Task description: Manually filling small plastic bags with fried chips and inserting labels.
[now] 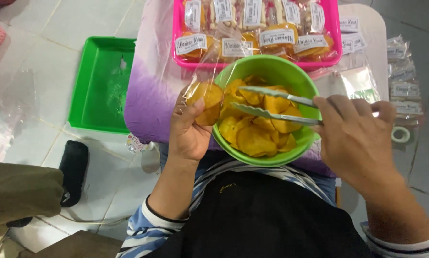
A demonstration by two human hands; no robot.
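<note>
At the centre of the frame a lime-green bowl (306, 88) rests on a purple-and-white cloth (150, 91), heaped with orange-yellow chips (255, 138). Gripped in the right hand (355, 136), which is closed around their handle end at the right of the frame, metal tongs (272, 102) reach leftward over the bowl; their long axis runs nearly level from right to left, tips pointing toward the bowl's upper left, the two blades a little apart with chips lying between and beneath them. Whether a chip is actually pinched I cannot tell. Just left of the bowl's rim the left hand (188, 131) is closed around a small clear plastic bag (206, 102) that already holds a few chips, its open mouth hard to make out. So the bag lies directly left of the tong tips, near them and just across the rim, and the left hand is the nearer of the two to it. Along the top edge a pink tray (176, 33) holds sealed, labelled packets of snacks. An empty-looking green tray (88, 88) sits on the tiled floor at the left, and more labelled packets (403, 81) lie stacked at the right edge.
</note>
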